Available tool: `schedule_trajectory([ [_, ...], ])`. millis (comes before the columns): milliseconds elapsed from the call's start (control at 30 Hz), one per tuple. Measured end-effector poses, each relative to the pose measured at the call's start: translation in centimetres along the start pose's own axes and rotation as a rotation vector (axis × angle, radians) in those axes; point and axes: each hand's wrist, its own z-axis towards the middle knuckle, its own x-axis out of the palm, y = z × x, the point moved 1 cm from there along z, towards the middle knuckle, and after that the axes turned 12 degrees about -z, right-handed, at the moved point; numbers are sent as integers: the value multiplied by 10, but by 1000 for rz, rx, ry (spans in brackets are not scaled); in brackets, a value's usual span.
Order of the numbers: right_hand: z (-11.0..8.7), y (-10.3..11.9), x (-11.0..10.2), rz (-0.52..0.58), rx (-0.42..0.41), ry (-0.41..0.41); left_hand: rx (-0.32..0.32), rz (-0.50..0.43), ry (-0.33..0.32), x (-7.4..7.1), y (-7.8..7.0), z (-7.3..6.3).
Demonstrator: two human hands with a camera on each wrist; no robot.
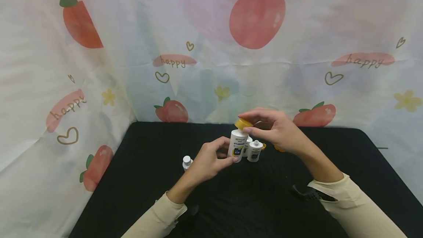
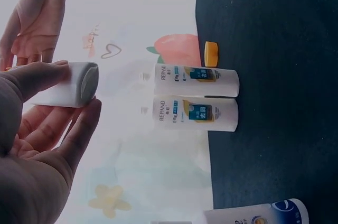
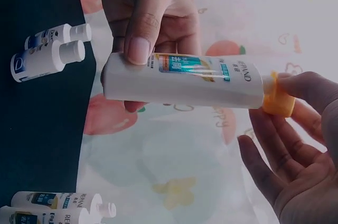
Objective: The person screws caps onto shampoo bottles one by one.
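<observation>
My left hand (image 1: 209, 159) grips a white shampoo bottle (image 1: 236, 143) near its lower half, thumb across the front label. With thumb and fingertips, my right hand (image 1: 279, 129) pinches a yellow cap (image 1: 242, 123) over the bottle's neck. In the right wrist view the yellow cap (image 3: 279, 96) sits at a tilt, and part of the white neck shows beside it. The held bottle (image 3: 182, 81) is raised off the table. Behind it stand two matching bottles (image 2: 196, 82) (image 2: 195, 114) with bare nozzles and no caps.
Yellow caps (image 1: 279, 148) (image 1: 263, 146) lie on the black table (image 1: 264, 201) beside the uncapped bottles. Left of my left hand stand two white-capped bottles (image 3: 39, 63) (image 3: 48, 36) with blue labels. A fruit-printed curtain (image 1: 211, 76) hangs behind the table.
</observation>
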Motion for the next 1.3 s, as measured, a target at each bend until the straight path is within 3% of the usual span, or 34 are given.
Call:
schedule_trajectory([
  [433, 1, 2, 3, -45, -28, -26, -4, -28, -15, 5, -2, 3],
  [833, 1, 0, 5, -75, -18, -20, 17, 39, 8, 3, -3, 2],
  [1300, 3, 0, 9, -81, -75, -76, 12, 22, -35, 5, -2, 2],
])
